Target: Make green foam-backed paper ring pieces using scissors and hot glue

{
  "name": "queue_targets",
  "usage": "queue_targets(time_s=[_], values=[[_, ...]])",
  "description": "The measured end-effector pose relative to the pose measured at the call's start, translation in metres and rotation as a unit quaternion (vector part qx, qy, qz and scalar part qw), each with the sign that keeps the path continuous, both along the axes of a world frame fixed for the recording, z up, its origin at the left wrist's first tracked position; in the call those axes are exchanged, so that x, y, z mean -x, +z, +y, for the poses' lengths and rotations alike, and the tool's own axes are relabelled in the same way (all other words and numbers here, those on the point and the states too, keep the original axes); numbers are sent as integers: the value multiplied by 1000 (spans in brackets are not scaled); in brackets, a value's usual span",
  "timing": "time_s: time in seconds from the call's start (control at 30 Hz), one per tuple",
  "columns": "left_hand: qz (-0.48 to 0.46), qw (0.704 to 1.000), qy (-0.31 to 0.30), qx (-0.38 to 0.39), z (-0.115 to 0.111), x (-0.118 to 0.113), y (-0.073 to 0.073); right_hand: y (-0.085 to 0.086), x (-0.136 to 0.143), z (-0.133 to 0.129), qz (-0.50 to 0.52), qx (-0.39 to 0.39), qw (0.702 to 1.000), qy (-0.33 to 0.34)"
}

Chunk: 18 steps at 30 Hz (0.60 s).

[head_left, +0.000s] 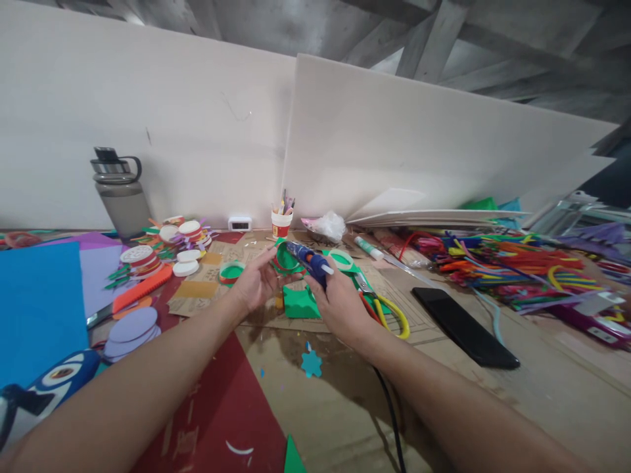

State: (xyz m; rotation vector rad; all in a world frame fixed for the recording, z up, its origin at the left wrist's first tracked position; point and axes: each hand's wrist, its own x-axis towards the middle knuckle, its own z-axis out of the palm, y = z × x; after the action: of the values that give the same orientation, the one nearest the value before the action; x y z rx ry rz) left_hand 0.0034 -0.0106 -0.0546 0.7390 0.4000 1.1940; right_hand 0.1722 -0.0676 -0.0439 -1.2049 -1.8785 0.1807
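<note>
My right hand (342,302) is wrapped round a blue hot glue gun (311,260), a white glue stick poking from its rear. The gun's nozzle points left at a green paper ring (286,257) that my left hand (259,281) grips by its left side. Whether nozzle and ring touch I cannot tell. A piece of green paper (300,302) lies below the hands. On either side rest two more green-and-white rings, one on the left (231,272) and one on the right (342,259). Scissors (392,315) with yellow and red handles lie beside my right hand.
A black phone (463,325) and heaped pipe cleaners (507,263) are at right. A water bottle (123,197), an orange utility knife (142,289) and lilac discs (133,328) are at left. A cup of pencils (281,222) stands behind. The gun's cord (389,407) runs toward me.
</note>
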Motion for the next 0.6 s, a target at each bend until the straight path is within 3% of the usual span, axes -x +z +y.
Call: queue_targets(time_s=[0.17, 0.6], values=[[7, 999, -17, -26, 1, 2, -2, -3, -1, 2, -12, 7, 1000, 20], [42, 997, 26, -62, 4, 1, -2, -4, -2, 3, -22, 6, 999, 33]])
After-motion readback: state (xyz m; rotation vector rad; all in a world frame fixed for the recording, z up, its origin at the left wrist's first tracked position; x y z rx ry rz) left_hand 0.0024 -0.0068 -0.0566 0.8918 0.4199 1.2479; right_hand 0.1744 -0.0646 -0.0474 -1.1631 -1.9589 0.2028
